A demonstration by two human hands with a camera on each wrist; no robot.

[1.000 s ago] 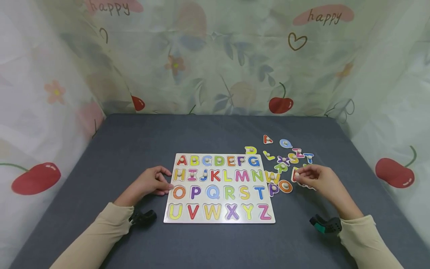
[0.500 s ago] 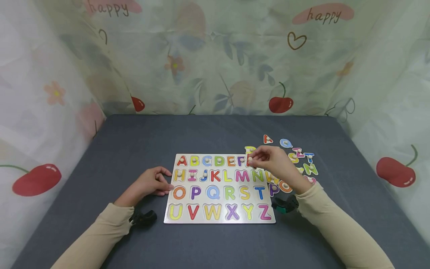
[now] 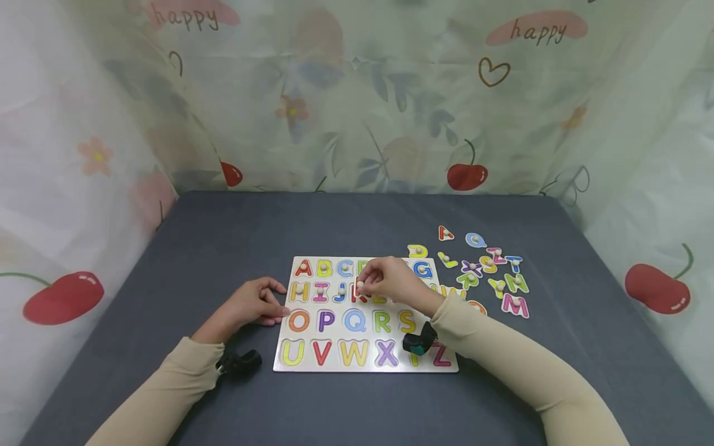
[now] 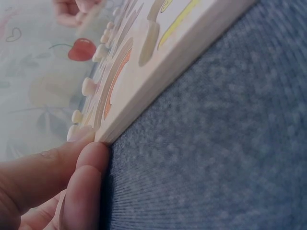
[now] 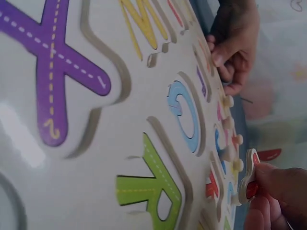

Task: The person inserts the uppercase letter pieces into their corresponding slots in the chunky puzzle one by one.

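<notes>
The wooden alphabet puzzle board lies flat on the table before me. At its left edge my left hand grips the board, thumb on the top and fingers against the side. My right hand pinches a red letter piece over the second row, by the K recess. In the right wrist view the piece is tilted and apart from the board; fingers hide most of its shape. Knobbed letters fill several recesses from A to J, including the blue G.
Loose knobbed letters lie right of the board, among them a pink M, a green N and a blue Q. A yellow D-shaped piece sits at the board's top edge. A patterned curtain surrounds the table.
My right hand has carried the red letter piece leftward from the loose pile, past the G, to the K area of the board. The left hand stays at the board's edge.
</notes>
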